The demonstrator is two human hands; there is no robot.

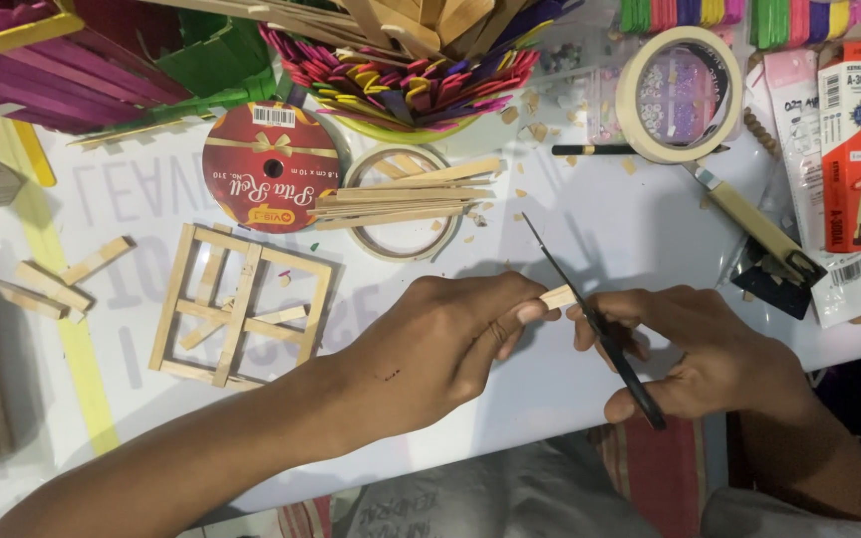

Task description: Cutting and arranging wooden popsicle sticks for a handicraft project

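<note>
Left hand [440, 344] pinching short wooden stick [557, 296] near front edge of tabletop [590, 219]. Right hand [695, 354] closed on black scissors [590, 319], blades at stick. Stick frame [241, 309] already assembled at left; loose sticks [401, 199] uncut behind.

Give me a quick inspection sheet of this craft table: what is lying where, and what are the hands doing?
Surface: white table, strewn with wood chips.
Job's things: short wooden stick pinched in left hand; black scissors in right hand, blades at the stick.
Clutter: stick frame, red ribbon spool, masking tape roll, bowl of coloured sticks, craft knife, loose sticks.
Grippers: both hands closed.
Cables: nothing seen.
Surroundings: striped cloth below the table edge.
</note>
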